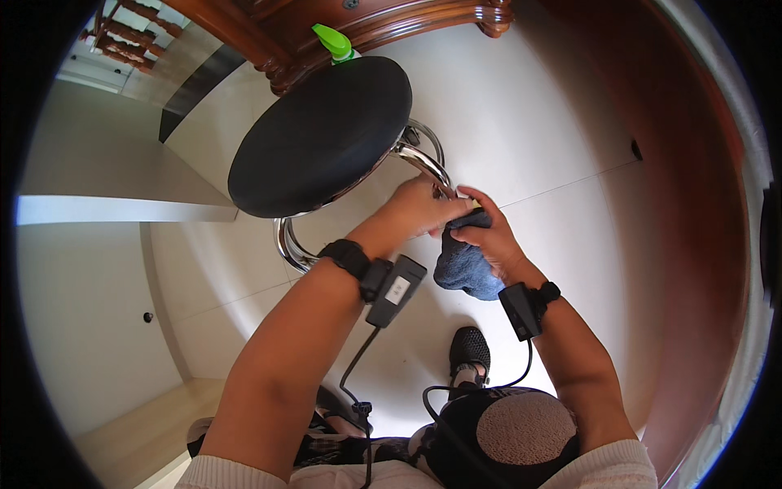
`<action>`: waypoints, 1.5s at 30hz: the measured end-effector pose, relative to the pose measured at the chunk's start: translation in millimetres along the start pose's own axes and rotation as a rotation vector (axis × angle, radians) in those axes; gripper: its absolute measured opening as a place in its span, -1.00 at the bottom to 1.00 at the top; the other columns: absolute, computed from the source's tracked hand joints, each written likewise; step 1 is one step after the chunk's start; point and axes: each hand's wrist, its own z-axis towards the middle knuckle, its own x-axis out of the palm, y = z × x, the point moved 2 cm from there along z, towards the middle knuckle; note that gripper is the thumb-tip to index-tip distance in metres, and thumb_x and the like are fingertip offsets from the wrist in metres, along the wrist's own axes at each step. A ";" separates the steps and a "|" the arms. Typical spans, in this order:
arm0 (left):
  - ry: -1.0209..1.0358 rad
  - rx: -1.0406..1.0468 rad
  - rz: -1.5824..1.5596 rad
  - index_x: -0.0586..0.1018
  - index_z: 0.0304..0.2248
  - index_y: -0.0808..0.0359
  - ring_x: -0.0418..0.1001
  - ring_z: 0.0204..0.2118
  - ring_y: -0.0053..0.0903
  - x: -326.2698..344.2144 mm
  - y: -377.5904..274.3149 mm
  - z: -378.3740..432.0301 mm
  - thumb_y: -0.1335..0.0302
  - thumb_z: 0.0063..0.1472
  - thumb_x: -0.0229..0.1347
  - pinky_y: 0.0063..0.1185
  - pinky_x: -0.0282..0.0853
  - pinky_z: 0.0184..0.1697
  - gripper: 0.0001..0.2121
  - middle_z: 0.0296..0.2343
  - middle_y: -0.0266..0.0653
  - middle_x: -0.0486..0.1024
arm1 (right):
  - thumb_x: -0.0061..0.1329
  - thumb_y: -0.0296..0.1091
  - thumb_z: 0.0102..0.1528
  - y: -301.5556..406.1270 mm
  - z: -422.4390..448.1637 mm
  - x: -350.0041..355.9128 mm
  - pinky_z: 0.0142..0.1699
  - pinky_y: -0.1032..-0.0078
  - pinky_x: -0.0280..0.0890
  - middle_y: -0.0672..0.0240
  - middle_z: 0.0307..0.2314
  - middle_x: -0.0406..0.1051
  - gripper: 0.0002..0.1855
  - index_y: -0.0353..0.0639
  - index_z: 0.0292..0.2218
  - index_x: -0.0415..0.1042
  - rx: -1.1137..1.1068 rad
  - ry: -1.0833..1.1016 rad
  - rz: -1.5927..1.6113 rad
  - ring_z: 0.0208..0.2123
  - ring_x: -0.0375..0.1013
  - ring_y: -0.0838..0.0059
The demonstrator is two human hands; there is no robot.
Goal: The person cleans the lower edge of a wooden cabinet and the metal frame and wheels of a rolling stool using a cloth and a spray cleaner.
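A stool with a round black padded seat (324, 137) and curved chrome legs (426, 160) stands tilted in view ahead of me. My left hand (421, 205) is at one chrome leg, just below the seat's right side; its fingers are partly hidden, so its grip is unclear. Close beside it, my right hand (495, 235) holds a dark blue-grey cloth (467, 269), which hangs below the fingers. A small yellowish bit shows between the hands, too small to identify. Both wrists wear black strapped devices with cables.
Behind the seat stands a bottle with a green nozzle (335, 43), near carved wooden furniture (421, 24). A pale cabinet or wall panel (85, 293) is at left, a reddish-brown wooden edge (690, 244) at right. My feet in black shoes (470, 351) are on the tiled floor.
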 end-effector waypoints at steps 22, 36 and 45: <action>0.133 -0.113 -0.234 0.50 -0.21 0.37 0.47 -0.18 -0.59 -5.2 16.3 15.8 0.40 0.15 0.12 -0.62 0.44 -0.11 -0.75 -0.28 -0.25 0.51 | -0.02 -0.31 0.08 13.9 25.8 -22.0 -0.22 0.43 0.44 0.24 -0.30 0.45 -0.66 -0.25 -0.12 0.34 0.293 0.033 0.281 -0.33 0.49 0.40; 0.141 -0.053 -0.406 0.38 -0.21 0.26 0.44 -0.11 -0.53 -0.4 19.9 9.7 0.48 0.14 0.11 -0.55 0.41 -0.03 -0.77 -0.15 -0.22 0.48 | -0.02 -0.36 0.08 -38.4 25.5 -34.9 -0.05 0.41 0.39 0.18 -0.24 0.45 -0.64 -0.31 -0.10 0.34 0.124 0.052 0.685 -0.22 0.48 0.36; 0.082 -0.038 -0.388 0.36 -0.22 0.24 0.45 -0.08 -0.45 -12.9 12.3 1.5 0.46 0.15 0.10 -0.50 0.38 0.02 -0.77 -0.12 -0.14 0.46 | 0.10 -0.33 -0.02 -58.8 12.7 -82.7 -0.24 0.36 0.43 0.20 -0.38 0.44 -0.59 -0.27 -0.15 0.34 0.196 -0.363 0.492 -0.35 0.48 0.31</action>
